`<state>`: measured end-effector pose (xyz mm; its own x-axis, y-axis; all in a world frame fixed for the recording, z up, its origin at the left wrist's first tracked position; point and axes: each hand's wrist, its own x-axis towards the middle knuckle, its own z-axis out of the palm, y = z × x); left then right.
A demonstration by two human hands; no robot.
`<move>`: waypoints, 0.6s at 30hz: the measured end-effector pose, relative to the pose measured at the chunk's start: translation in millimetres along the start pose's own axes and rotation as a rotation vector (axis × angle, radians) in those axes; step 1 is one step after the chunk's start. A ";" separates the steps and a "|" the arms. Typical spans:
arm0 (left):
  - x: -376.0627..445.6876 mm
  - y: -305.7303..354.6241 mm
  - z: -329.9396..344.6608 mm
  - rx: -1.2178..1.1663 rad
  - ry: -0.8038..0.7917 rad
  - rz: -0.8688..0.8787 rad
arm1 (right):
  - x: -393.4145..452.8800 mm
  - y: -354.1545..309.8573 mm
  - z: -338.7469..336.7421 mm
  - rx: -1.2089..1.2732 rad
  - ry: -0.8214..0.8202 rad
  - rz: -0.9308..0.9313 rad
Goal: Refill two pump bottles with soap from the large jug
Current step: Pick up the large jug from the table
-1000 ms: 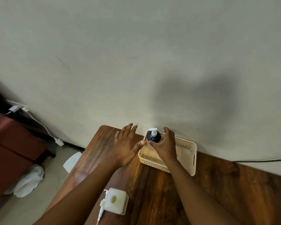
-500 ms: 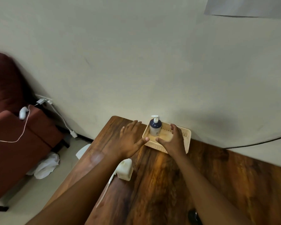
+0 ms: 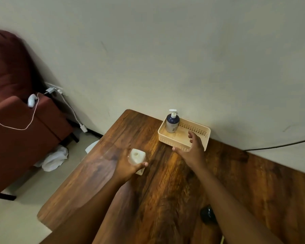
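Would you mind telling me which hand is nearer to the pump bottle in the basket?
Right. The right hand hovers open over the basket's front edge, beside the pump bottle; the left hand grips a white container farther away.

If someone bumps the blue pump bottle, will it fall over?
Probably it could tip: the bottle stands tall and narrow, upright in a corner of the basket. The basket's low wall might catch it. It looks like smooth plastic, so likely a bit slippery.

Home room: armchair [image 3: 16, 110], wooden table [image 3: 165, 182]
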<state>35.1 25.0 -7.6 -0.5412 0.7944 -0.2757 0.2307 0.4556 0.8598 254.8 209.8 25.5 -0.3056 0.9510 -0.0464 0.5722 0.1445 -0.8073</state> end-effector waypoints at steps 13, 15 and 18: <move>20.5 -47.0 30.5 -0.247 0.081 -0.089 | -5.1 6.6 3.9 0.036 -0.003 0.044; 22.3 -44.8 32.2 -0.238 0.095 -0.093 | -10.1 5.4 -1.4 0.044 -0.002 0.058; 20.2 -37.0 36.6 -0.189 0.072 -0.089 | -23.9 7.5 -13.5 0.036 -0.007 0.085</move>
<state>45.2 38.9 -60.8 -0.6103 0.7207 -0.3290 0.0272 0.4341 0.9005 276.6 191.8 28.6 -0.2622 0.9575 -0.1201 0.5691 0.0530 -0.8205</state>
